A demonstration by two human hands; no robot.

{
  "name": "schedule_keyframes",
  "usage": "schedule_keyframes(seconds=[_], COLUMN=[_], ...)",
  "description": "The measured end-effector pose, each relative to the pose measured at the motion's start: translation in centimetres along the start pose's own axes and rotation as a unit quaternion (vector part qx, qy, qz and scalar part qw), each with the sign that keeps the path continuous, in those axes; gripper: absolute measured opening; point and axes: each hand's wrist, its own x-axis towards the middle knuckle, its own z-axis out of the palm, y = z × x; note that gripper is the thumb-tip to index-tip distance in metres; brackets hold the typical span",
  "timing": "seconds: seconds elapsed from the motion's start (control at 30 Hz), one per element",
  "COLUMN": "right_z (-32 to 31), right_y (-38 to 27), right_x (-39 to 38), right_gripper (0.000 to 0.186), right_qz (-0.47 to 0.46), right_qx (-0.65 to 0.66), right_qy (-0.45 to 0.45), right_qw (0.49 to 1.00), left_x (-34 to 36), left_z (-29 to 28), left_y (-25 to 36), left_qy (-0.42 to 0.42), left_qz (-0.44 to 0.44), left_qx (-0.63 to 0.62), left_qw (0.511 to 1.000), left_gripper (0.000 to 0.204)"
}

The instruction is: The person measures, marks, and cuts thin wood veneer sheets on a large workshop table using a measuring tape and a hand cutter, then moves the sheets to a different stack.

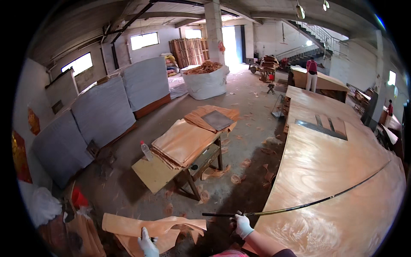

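Note:
My left hand (147, 245), in a pale glove, is closed on the edge of a thin orange-brown wood veneer sheet (122, 223) at the lower left. The sheet has a curled, torn right end and hangs over the floor. My right hand (242, 226), also gloved, is wrapped round a long thin dark rod (295, 208) near its left end. Slightly bowed, the rod reaches far to the right across a broad pale veneer stack (317, 184). On that stack's far part lies a metal-edged plate (323, 128).
Ahead stands a low bench (155, 174) bearing folded veneer sheets (184, 141), a plastic bottle (146, 150) and a grey board (217, 120). Veneer scraps litter the floor (239, 147). Wrapped stacks (102, 107) line the left; a white sack (205, 83) and a person (312, 73) are farther back.

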Motion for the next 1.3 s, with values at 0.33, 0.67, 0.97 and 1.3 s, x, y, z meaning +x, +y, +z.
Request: schedule_keyframes(seconds=[0.33,0.67,0.97,1.3], right_z=[1.8,5.6,5.9,1.4], right_y=[-6.5,-14.9,-23.2,-29.3], right_x=[2.6,14.4,17.4,27.4], right_gripper=[0.046,0.043,0.044,0.046], right_qz=[-0.139,-0.198,-0.192,-0.181], right_qx=[0.072,0.110,0.063,0.080], right_qy=[0.166,0.190,0.218,0.299], right_qw=[0.974,0.955,0.955,0.933], left_x=[15.4,35.9,49.4,39.3], left_z=[19.4,42.1,49.5,62.5], left_y=[0.2,-9.3,-17.8,-29.6], left_qy=[-0.173,-0.202,-0.210,-0.404], left_qz=[-0.062,-0.164,-0.157,0.122], left_qx=[0.012,0.027,0.040,0.229], left_qw=[0.983,0.965,0.964,0.877], left_gripper=[0.027,0.020,0.044,0.015])
